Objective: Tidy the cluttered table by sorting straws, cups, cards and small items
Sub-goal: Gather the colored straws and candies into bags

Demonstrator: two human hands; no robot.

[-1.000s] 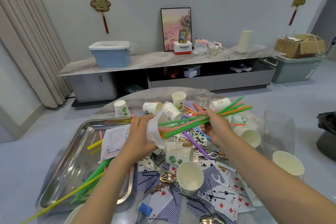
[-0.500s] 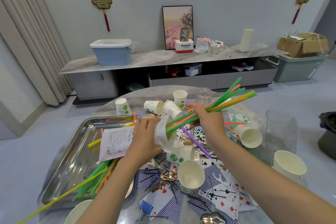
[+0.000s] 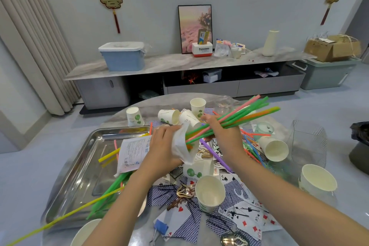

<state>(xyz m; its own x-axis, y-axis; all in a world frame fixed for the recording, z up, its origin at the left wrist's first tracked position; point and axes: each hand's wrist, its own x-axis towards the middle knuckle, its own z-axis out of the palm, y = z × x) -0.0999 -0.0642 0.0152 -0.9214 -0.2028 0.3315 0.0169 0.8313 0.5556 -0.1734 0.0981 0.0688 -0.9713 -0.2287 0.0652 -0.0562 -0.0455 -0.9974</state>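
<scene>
Head view, looking down on a round marble table [image 3: 123, 114]. At centre, the right hand [image 3: 223, 136] grips a bundle of straws [image 3: 235, 118], fingers curled round its middle; the bundle, green, pink and orange, slants from its lower end at 8 o'clock up to its free tips at 2 o'clock, held clear of the table. The left hand [image 3: 161, 148], just beside it at 9 o'clock, holds a white plastic wrapper [image 3: 182, 146] with curled fingers; the lower ends of the bundle sit in the wrapper's mouth.

At 9 o'clock of the hands lies a steel tray [image 3: 79, 175] carrying a printed packet [image 3: 133, 152], loose yellow straws [image 3: 108, 158] and green straws [image 3: 111, 189]; one long yellow straw [image 3: 60, 219] runs off the tray's near rim toward 7 o'clock.

At 12 o'clock stand and lie several paper cups: one inverted [image 3: 134, 116], one on its side [image 3: 168, 117], one upright [image 3: 198, 107]. Another upright paper cup [image 3: 209, 191] stands at 6 o'clock among scattered playing cards [image 3: 245, 217] and gold hair clips [image 3: 184, 192]. A purple straw [image 3: 215, 156] lies under the right wrist. At 3 o'clock a tipped cup [image 3: 274, 149] rests among more coloured straws, near a clear plastic container [image 3: 308, 142]; a further cup [image 3: 317, 179] stands at 4 o'clock.
</scene>
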